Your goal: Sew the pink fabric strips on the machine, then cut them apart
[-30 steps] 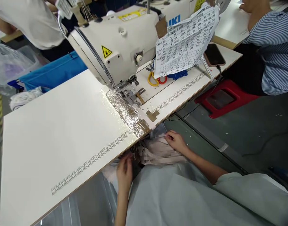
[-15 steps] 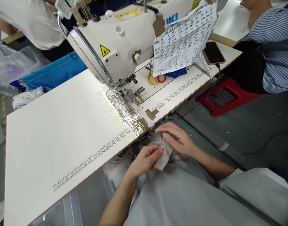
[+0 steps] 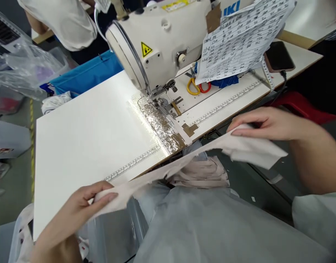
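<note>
A long strip of pale pinkish-grey fabric point(image 3: 157, 173) is stretched between my two hands, above my lap and across the table's front edge. My left hand point(image 3: 82, 204) pinches its left end between thumb and fingers over the front of the white table. At the other end, my right hand point(image 3: 261, 124) grips the strip, and a loose flap hangs beneath it. A folded stack of similar pale fabric point(image 3: 202, 173) rests on my lap below the strip. Beyond the strip stands a white sewing machine point(image 3: 162, 40).
The white table point(image 3: 82, 128) has printed rulers along its front. Yellow-and-red-handled scissors point(image 3: 193, 87) lie by the machine, under a handwritten sheet point(image 3: 241, 44). A phone point(image 3: 279, 56) sits at the right. A clear plastic bin point(image 3: 115, 230) stands below the table edge; a person point(image 3: 66, 22) is behind.
My hands were close together on the bunched fabric; now they are far apart, left hand to the left, right hand to the right, with the strip pulled out between them. The view has shifted.
</note>
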`<state>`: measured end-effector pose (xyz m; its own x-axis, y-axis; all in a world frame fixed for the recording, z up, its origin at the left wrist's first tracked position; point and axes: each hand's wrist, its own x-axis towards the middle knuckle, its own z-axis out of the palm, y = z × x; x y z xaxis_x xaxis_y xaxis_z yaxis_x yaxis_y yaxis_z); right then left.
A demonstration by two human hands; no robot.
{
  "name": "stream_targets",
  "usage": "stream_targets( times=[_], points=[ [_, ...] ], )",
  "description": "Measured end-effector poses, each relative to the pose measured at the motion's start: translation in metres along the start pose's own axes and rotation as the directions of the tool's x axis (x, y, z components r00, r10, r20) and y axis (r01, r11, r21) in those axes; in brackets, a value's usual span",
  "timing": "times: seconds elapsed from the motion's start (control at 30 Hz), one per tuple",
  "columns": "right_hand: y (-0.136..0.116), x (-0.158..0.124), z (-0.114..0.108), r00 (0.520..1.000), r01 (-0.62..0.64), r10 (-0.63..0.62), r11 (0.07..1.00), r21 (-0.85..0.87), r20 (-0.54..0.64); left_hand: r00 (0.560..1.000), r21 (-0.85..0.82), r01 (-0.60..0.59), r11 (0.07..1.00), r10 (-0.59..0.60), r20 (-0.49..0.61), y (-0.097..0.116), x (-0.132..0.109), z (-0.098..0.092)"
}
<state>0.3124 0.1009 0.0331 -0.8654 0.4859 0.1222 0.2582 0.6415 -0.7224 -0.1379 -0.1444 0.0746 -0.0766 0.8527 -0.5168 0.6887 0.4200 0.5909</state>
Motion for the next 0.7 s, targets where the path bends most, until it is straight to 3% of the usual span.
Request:
stream_targets(
  times=[0.07,0.1,0.13,0.2,0.23,0.27,0.3,0.33,0.37,0.43,0.47,0.5,0.63,0.7],
  points=[
    [0.009,0.002,-0.015,0.987,-0.075,0.05,0.983,-0.166,-0.155,0.984,0.109,0.089,0.99,-0.07,-0.164,-0.015,-0.009,-0.019],
    [0.014,0.005,-0.019,0.959,-0.127,0.049,0.955,-0.269,-0.278,0.952,0.156,0.139,0.978,-0.089,-0.292,-0.021,-0.012,-0.026],
    [0.021,0.008,-0.021,0.91,-0.188,0.019,0.909,-0.373,-0.414,0.89,0.197,0.194,0.961,-0.088,-0.447,-0.028,-0.013,-0.03],
    [0.039,0.015,-0.018,0.769,-0.31,-0.125,0.785,-0.536,-0.627,0.677,0.269,0.271,0.924,0.016,-0.736,-0.042,-0.01,-0.032],
    [0.052,0.018,-0.013,0.708,-0.344,-0.211,0.73,-0.59,-0.674,0.571,0.316,0.275,0.908,0.111,-0.814,-0.05,-0.006,-0.028],
    [0.065,0.021,-0.008,0.667,-0.354,-0.284,0.693,-0.628,-0.689,0.499,0.373,0.261,0.89,0.206,-0.842,-0.058,-0.003,-0.021],
    [0.08,0.022,-0.001,0.66,-0.331,-0.331,0.678,-0.657,-0.674,0.468,0.432,0.233,0.871,0.289,-0.835,-0.068,0.001,-0.012],
    [0.094,0.022,0.007,0.666,-0.281,-0.363,0.688,-0.669,-0.652,0.482,0.483,0.196,0.853,0.345,-0.805,-0.077,0.005,-0.001],
    [0.107,0.021,0.014,0.701,-0.223,-0.359,0.71,-0.668,-0.616,0.528,0.506,0.173,0.845,0.354,-0.772,-0.086,0.007,0.012],
    [0.126,0.018,0.03,0.781,-0.189,-0.273,0.753,-0.63,-0.561,0.622,0.469,0.194,0.862,0.261,-0.738,-0.099,0.01,0.04],
    [0.13,0.016,0.037,0.793,-0.21,-0.236,0.759,-0.616,-0.562,0.628,0.421,0.231,0.877,0.196,-0.753,-0.103,0.011,0.054],
    [0.13,0.015,0.043,0.791,-0.238,-0.215,0.754,-0.612,-0.573,0.611,0.373,0.262,0.89,0.146,-0.778,-0.105,0.011,0.067],
    [0.105,0.014,0.065,0.75,-0.323,-0.178,0.742,-0.587,-0.637,0.447,0.255,0.309,0.916,0.097,-0.889,-0.091,0.017,0.104],
    [0.088,0.016,0.076,0.803,-0.293,-0.134,0.759,-0.581,-0.58,0.424,0.224,0.348,0.911,0.06,-0.904,-0.08,0.024,0.114]
  ],
)
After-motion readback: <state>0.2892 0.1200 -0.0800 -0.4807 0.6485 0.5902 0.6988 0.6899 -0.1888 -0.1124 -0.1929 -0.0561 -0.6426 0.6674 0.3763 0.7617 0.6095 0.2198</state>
